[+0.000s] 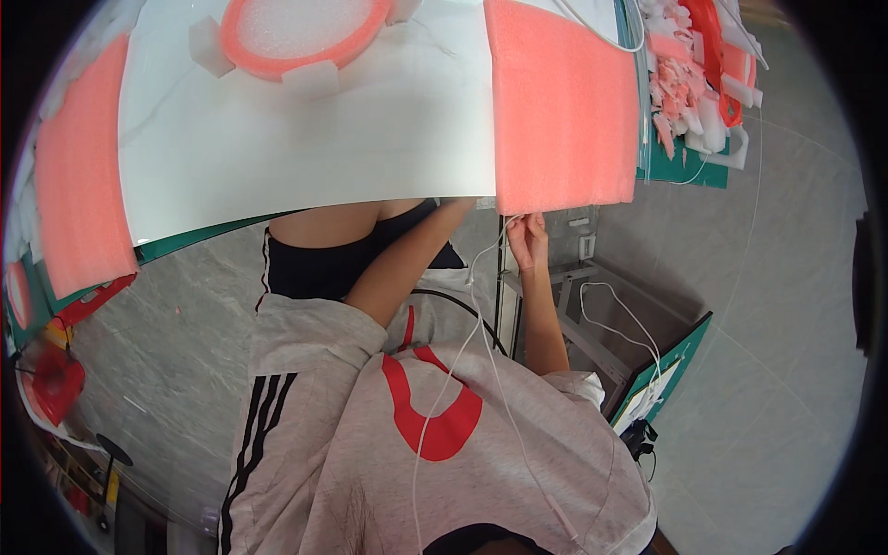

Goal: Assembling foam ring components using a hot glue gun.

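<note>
We see the R hand (527, 242) just below the near edge of the pink foam sheet (566, 111), palm partly showing, fingers loosely curled & drawn together. A thin white cable (473, 277) runs up to its fingertips — we can't tell if they're actually pinching it. From there the cable drops toward the chest, splits in two, & both strands trail down over the grey T-shirt (342, 453) w/ its red print. The L forearm (412, 254) slants up under the table's white top (305, 157); the L hand is hidden there, so we can't tell how open it is or what it has.

The foam sheet hangs slightly past the table edge on the person's R; a second pink foam strip (83, 176) covers the L end. At the far side of the top we've got a pink foam ring (356, 54) w/ white foam blocks (310, 80) at its rim. Far R: a pile of pink & white foam scraps (680, 88) on a green mat (689, 173).

Below, R of the person, a green board (680, 365) stands tilted by a grey metal frame (572, 273) — another white cord (634, 319) loops down over it. Grey tiled floor (777, 250) beyond.
</note>
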Tool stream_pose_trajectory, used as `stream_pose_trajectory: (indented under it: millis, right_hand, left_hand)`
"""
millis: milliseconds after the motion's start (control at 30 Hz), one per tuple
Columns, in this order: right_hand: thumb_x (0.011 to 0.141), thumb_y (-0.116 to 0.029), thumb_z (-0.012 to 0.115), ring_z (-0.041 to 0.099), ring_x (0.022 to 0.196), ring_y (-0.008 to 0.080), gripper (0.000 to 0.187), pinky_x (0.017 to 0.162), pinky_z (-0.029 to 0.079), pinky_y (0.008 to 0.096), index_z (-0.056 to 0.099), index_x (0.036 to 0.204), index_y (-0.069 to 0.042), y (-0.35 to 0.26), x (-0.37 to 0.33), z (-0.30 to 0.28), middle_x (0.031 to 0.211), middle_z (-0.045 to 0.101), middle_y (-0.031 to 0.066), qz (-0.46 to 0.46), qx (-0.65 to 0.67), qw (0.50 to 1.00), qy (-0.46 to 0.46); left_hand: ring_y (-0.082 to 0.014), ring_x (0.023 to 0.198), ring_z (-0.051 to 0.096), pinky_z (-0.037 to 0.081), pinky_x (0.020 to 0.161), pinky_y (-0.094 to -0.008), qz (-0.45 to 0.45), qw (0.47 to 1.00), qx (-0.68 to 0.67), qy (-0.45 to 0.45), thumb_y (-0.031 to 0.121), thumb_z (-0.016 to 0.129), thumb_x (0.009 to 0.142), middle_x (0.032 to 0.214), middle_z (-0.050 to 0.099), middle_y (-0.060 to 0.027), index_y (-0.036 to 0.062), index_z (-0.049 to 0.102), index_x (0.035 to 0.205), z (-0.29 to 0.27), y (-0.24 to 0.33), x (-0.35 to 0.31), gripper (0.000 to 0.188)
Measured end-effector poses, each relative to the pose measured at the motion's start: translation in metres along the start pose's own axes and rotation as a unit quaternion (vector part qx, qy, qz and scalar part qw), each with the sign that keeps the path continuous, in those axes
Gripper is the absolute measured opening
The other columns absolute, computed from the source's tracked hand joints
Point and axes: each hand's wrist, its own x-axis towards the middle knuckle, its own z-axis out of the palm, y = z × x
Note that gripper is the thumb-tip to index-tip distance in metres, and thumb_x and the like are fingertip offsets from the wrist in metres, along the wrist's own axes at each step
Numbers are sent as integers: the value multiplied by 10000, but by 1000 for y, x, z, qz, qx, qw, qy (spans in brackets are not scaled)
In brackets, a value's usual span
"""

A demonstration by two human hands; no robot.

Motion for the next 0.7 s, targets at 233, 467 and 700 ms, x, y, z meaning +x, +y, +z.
stream_pose_trajectory:
  millis: [233, 467, 700]
  right_hand:
    - [847, -140, 514, 485, 741, 113, 104, 741, 386, 251, 539, 891, -49, 2, 3, -16, 784, 535, 13, 2, 13, 999, -38]
    - [854, -128, 500, 502, 678, 107, 100, 673, 407, 227, 549, 863, -41, 4, -10, -61, 727, 546, 16, 5, 12, 995, 103]
    - [792, -139, 579, 525, 634, 95, 228, 599, 422, 247, 553, 1016, -102, 12, -32, -109, 724, 576, -12, 120, -14, 946, 302]
  left_hand:
    - [-166, 686, 598, 466, 656, -297, 9, 999, -40, 8, 322, 624, 693, 745, 637, -25, 120, 638, 836, -4, -10, 0, 248]
    - [-167, 689, 599, 466, 660, -298, 20, 997, -78, 16, 324, 626, 691, 747, 638, -25, 122, 639, 840, -3, -19, -1, 251]
    - [-169, 692, 600, 466, 663, -299, 34, 992, -117, 25, 326, 627, 689, 750, 639, -25, 125, 640, 844, 2, -27, -11, 254]
